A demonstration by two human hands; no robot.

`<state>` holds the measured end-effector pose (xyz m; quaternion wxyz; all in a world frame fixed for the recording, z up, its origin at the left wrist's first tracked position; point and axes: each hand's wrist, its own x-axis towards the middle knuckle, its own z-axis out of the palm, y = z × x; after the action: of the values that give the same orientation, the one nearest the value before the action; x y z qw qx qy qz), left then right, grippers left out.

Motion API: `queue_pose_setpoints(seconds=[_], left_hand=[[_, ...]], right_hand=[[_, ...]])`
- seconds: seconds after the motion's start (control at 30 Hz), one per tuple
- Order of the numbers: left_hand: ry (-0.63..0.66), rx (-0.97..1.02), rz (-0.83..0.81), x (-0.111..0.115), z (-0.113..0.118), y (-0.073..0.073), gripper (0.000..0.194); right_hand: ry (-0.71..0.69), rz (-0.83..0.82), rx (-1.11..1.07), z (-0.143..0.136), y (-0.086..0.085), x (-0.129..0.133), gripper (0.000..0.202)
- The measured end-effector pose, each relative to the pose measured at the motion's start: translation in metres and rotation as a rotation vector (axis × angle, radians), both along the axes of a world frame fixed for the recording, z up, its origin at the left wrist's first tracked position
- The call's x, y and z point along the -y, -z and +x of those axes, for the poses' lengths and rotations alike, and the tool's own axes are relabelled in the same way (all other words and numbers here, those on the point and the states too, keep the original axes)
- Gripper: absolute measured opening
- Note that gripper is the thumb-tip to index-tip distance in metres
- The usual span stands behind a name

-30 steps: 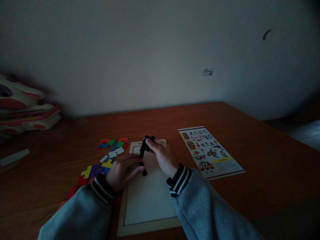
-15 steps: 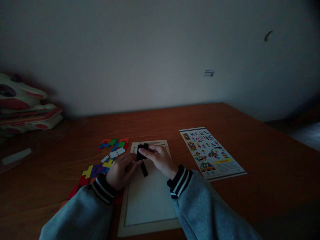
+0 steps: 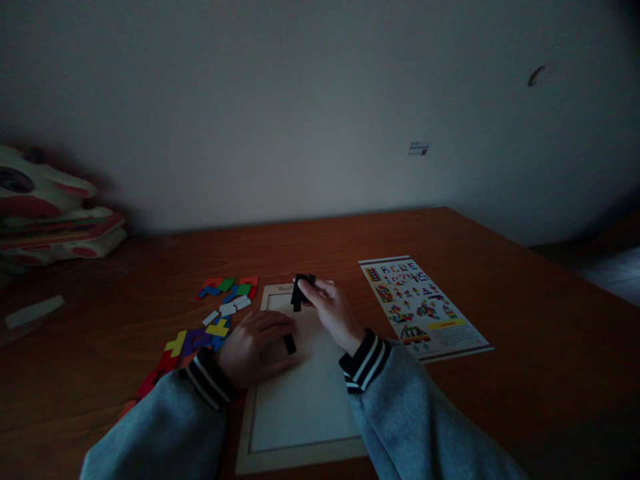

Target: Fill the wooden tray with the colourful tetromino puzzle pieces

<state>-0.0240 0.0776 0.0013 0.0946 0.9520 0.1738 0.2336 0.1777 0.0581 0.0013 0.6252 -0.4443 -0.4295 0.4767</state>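
Observation:
A shallow pale wooden tray (image 3: 300,453) lies on the table in front of me. My right hand (image 3: 333,310) pinches several black pieces (image 3: 301,288) over the tray's far part. Over the tray's left side, my left hand (image 3: 260,347) has its thumb and fingers spread around a loose black piece (image 3: 289,344) lying on the tray. Part of that piece is hidden under the fingers; whether they touch it I cannot tell.
Left of the tray lie coloured pieces, among them a yellow one (image 3: 176,343), white ones (image 3: 227,309) and a green one (image 3: 243,289). A printed sheet (image 3: 425,307) lies to the right. At the far left stands a white and red object (image 3: 60,230).
My right hand has moved up and to the right with the black pieces, away from my left hand. My left hand has opened and reached over the loose black piece.

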Motion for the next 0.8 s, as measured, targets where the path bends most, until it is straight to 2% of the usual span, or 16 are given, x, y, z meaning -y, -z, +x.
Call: queue_pose_setpoints(seconds=[0.17,0.27,0.53,0.8], left_hand=[[0.022,0.065,-0.017,-0.001,0.001,0.000,0.031],[0.014,0.130,0.034,-0.001,0.001,-0.002,0.028],[-0.171,0.367,0.185,0.002,0.003,-0.014,0.025],[-0.143,0.324,0.143,0.002,0.002,-0.011,0.031]], right_hand=[[0.009,-0.048,-0.049,-0.004,0.004,0.001,0.044],[-0.025,-0.078,-0.097,-0.006,0.007,0.000,0.049],[-0.188,-0.167,-0.146,-0.009,0.009,0.004,0.049],[-0.331,-0.162,-0.071,-0.013,-0.003,0.012,0.042]])
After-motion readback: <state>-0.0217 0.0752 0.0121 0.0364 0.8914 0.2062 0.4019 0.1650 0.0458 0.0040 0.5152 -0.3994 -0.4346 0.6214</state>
